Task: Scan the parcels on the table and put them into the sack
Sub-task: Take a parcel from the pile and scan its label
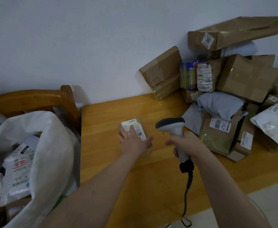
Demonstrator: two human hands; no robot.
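Nearest on the left, the white sack (52, 153) is standing open beside the table (151, 186), with a few parcels already showing inside. The right hand (184, 143) is wrapping its fingers around the handle of the scanner (174, 127), whose head is facing left toward the small parcel (141, 131). The left hand (133, 143) is lying flat on that parcel, fingers straight and thumb spread.

The parcel is resting on the table between the sack and the pile of parcels (230, 79). It is looking like a small, flat box in shiny tape: probably light and stiff, perhaps a little slippery, so pinching it across its short sides should be holding it best. Its label (130, 123) is facing up at the far end, and its long axis is running away from the person, leaning slightly left.
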